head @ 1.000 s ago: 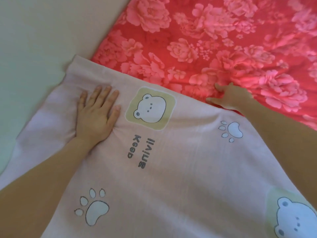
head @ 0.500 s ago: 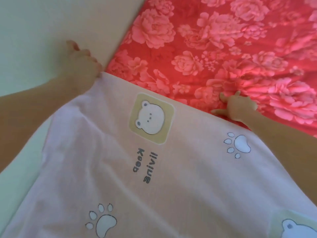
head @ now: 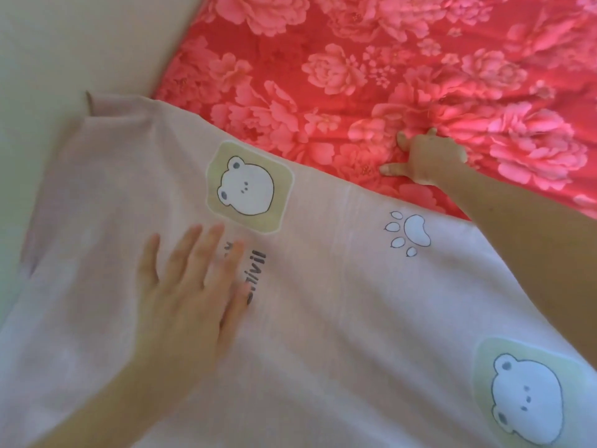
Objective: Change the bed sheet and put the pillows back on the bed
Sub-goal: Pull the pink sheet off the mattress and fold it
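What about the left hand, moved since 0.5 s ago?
Yes. The left hand left the far corner of the pink sheet and came back toward the person, now flat just below the bear print.

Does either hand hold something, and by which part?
The left hand lies flat on the pale pink bear-print sheet: no grip. The right hand curls on the red floral sheet; its grip cannot be told.

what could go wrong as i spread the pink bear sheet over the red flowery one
The red floral sheet is bunched by your right hand; covering it may trap lumps. Your left hand presses flat on the pink sheet, whose far corner looks curled, so pushing could skew it.
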Demonstrator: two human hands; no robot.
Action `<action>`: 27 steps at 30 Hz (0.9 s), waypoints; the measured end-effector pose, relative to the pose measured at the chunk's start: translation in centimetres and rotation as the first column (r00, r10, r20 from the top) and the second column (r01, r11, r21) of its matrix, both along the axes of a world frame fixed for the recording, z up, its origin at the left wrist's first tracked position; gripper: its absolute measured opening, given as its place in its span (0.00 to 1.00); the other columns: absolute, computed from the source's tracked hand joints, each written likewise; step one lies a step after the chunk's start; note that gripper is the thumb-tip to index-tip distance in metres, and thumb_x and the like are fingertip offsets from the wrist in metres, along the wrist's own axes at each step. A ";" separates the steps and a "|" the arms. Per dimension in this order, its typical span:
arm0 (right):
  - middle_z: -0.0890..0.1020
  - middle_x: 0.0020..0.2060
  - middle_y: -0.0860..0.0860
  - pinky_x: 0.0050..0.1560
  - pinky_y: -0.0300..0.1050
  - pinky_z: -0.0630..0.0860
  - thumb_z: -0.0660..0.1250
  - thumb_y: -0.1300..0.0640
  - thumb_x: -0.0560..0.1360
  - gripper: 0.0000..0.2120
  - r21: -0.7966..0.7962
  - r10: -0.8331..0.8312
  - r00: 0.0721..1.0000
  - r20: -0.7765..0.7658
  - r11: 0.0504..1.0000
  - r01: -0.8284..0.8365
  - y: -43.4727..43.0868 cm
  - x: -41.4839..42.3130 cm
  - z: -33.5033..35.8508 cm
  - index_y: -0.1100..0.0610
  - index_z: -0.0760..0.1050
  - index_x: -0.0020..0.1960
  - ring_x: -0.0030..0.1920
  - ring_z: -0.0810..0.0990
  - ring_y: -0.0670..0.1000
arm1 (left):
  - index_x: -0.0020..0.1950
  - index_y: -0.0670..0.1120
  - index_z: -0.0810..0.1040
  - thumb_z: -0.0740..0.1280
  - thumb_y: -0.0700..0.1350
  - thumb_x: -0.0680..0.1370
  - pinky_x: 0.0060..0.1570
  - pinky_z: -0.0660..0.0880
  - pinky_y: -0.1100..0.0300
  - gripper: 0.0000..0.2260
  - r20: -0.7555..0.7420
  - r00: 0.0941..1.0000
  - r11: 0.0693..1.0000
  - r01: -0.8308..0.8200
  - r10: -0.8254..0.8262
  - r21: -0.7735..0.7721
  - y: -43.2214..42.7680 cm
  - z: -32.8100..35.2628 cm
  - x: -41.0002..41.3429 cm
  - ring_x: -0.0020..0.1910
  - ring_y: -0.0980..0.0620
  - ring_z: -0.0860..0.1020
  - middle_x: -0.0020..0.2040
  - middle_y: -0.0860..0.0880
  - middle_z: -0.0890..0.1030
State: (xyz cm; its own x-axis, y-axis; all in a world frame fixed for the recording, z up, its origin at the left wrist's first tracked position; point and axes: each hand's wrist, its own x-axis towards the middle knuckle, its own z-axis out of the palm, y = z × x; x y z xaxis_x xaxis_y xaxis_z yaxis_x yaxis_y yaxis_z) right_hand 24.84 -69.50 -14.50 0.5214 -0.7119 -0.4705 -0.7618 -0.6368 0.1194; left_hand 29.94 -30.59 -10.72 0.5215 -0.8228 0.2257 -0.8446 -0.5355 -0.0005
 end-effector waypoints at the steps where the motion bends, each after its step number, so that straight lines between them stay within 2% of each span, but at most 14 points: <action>1: 0.49 0.76 0.61 0.65 0.71 0.62 0.62 0.30 0.69 0.39 -0.005 -0.004 1.000 0.011 1.000 0.004 0.0 -0.2 0.0 0.42 0.54 0.75 0.71 0.58 0.70 | 0.68 0.45 0.72 0.55 0.52 0.78 0.67 0.55 0.35 0.22 -0.048 0.998 0.996 -0.037 0.041 0.086 0.5 -1.4 -0.9 0.68 0.37 0.68 0.70 0.39 0.70; 3: 0.48 0.76 0.61 0.65 0.71 0.61 0.61 0.30 0.70 0.38 -0.019 0.004 0.999 0.041 1.000 -0.004 0.3 -0.5 -0.2 0.42 0.53 0.75 0.72 0.57 0.70 | 0.74 0.49 0.64 0.50 0.56 0.79 0.68 0.51 0.32 0.25 -0.130 0.975 0.969 -0.155 0.182 0.194 -0.2 -4.0 -0.3 0.74 0.40 0.60 0.75 0.41 0.63; 5: 0.48 0.76 0.62 0.66 0.71 0.61 0.60 0.31 0.71 0.38 -0.026 0.020 0.998 0.054 0.999 -0.019 0.4 -0.7 -0.3 0.41 0.51 0.76 0.72 0.55 0.70 | 0.76 0.51 0.59 0.49 0.56 0.79 0.69 0.47 0.32 0.25 -0.154 0.954 0.957 -0.231 0.258 0.174 -1.7 -5.5 1.0 0.76 0.42 0.56 0.76 0.42 0.60; 7: 0.54 0.75 0.63 0.67 0.66 0.63 0.58 0.32 0.73 0.35 0.018 0.011 0.993 0.114 1.000 -0.014 1.1 -1.5 0.5 0.43 0.55 0.76 0.72 0.59 0.69 | 0.77 0.51 0.57 0.49 0.56 0.80 0.70 0.46 0.33 0.25 -0.149 0.957 0.965 -0.231 0.249 0.125 -2.0 -6.3 1.3 0.76 0.43 0.55 0.76 0.42 0.60; 8: 0.64 0.71 0.62 0.65 0.61 0.66 0.57 0.33 0.75 0.31 0.033 -0.007 0.980 0.197 0.999 0.000 1.6 -2.1 1.3 0.46 0.62 0.73 0.69 0.64 0.67 | 0.77 0.51 0.56 0.49 0.55 0.80 0.70 0.46 0.34 0.25 -0.145 0.959 0.969 -0.230 0.242 0.095 -2.0 -6.4 1.3 0.76 0.43 0.55 0.76 0.42 0.60; 9: 0.74 0.62 0.60 0.60 0.55 0.70 0.56 0.34 0.76 0.26 0.034 -0.025 0.956 0.293 0.999 0.016 2.6 -3.0 2.3 0.49 0.71 0.67 0.65 0.71 0.65 | 0.77 0.49 0.57 0.49 0.55 0.80 0.70 0.46 0.34 0.26 -0.143 0.960 0.970 -0.234 0.242 0.069 -1.9 -6.4 1.4 0.76 0.43 0.56 0.76 0.43 0.61; 11: 0.78 0.45 0.57 0.50 0.49 0.69 0.55 0.35 0.77 0.24 -0.029 -0.003 0.917 0.399 0.999 0.016 4.7 -6.0 4.3 0.53 0.78 0.49 0.56 0.77 0.61 | 0.76 0.42 0.58 0.49 0.53 0.79 0.71 0.47 0.36 0.27 -0.170 0.951 0.965 -0.264 0.259 -0.004 -1.8 -6.5 1.3 0.75 0.44 0.58 0.74 0.42 0.63; 13: 0.81 0.45 0.54 0.50 0.48 0.70 0.57 0.33 0.75 0.25 -0.093 0.104 0.931 0.350 0.993 -0.076 6.0 -9.5 5.6 0.53 0.80 0.47 0.53 0.78 0.58 | 0.75 0.36 0.58 0.50 0.52 0.79 0.72 0.47 0.38 0.28 -0.195 0.938 0.947 -0.308 0.286 -0.094 -1.8 -6.8 1.4 0.74 0.42 0.61 0.73 0.38 0.65; 15: 0.82 0.41 0.51 0.47 0.49 0.74 0.59 0.31 0.71 0.26 -0.135 0.265 0.919 0.293 0.963 -0.235 6.8 -12.4 5.6 0.52 0.81 0.44 0.46 0.79 0.56 | 0.74 0.33 0.57 0.51 0.51 0.79 0.72 0.48 0.39 0.29 -0.218 0.933 0.936 -0.320 0.285 -0.146 -1.6 -7.0 1.5 0.73 0.41 0.62 0.71 0.35 0.66; 18: 0.80 0.32 0.55 0.35 0.51 0.76 0.54 0.43 0.72 0.24 -0.189 0.523 0.797 0.301 0.852 -0.488 6.3 -13.7 5.1 0.59 0.80 0.36 0.34 0.79 0.59 | 0.73 0.32 0.58 0.52 0.50 0.79 0.72 0.48 0.39 0.29 -0.233 0.931 0.932 -0.322 0.280 -0.167 -1.7 -6.8 1.5 0.72 0.40 0.63 0.70 0.34 0.67; 20: 0.79 0.30 0.61 0.32 0.50 0.76 0.54 0.54 0.72 0.20 -0.339 0.585 0.771 0.254 0.800 -0.495 4.5 -13.5 6.1 0.64 0.80 0.35 0.31 0.79 0.62 | 0.73 0.31 0.58 0.52 0.50 0.79 0.72 0.49 0.38 0.28 -0.219 0.935 0.933 -0.317 0.278 -0.169 -1.7 -6.8 1.4 0.72 0.40 0.63 0.70 0.34 0.67; 23: 0.79 0.35 0.67 0.38 0.50 0.71 0.57 0.60 0.75 0.16 -0.524 0.365 0.916 0.168 0.819 -0.231 2.1 -12.1 6.6 0.69 0.79 0.41 0.39 0.79 0.66 | 0.73 0.33 0.59 0.51 0.49 0.78 0.72 0.49 0.38 0.28 -0.190 0.948 0.944 -0.288 0.257 -0.160 -1.8 -7.1 1.7 0.73 0.41 0.63 0.71 0.36 0.66; 25: 0.81 0.44 0.64 0.47 0.52 0.72 0.60 0.63 0.76 0.11 -0.463 0.206 0.978 0.026 0.870 -0.170 2.5 -10.4 4.6 0.66 0.80 0.50 0.50 0.78 0.64 | 0.74 0.38 0.61 0.50 0.50 0.79 0.72 0.48 0.38 0.26 -0.168 0.952 0.955 -0.276 0.257 -0.105 -1.7 -7.3 1.9 0.74 0.42 0.60 0.73 0.39 0.65; 27: 0.79 0.54 0.60 0.60 0.55 0.68 0.60 0.62 0.77 0.12 -0.458 0.116 0.993 -0.002 0.883 -0.104 4.5 -8.9 3.2 0.60 0.76 0.59 0.58 0.73 0.61 | 0.75 0.43 0.62 0.49 0.51 0.79 0.72 0.47 0.38 0.26 -0.152 0.952 0.958 -0.278 0.266 -0.063 -1.8 -7.4 2.1 0.75 0.42 0.58 0.74 0.40 0.63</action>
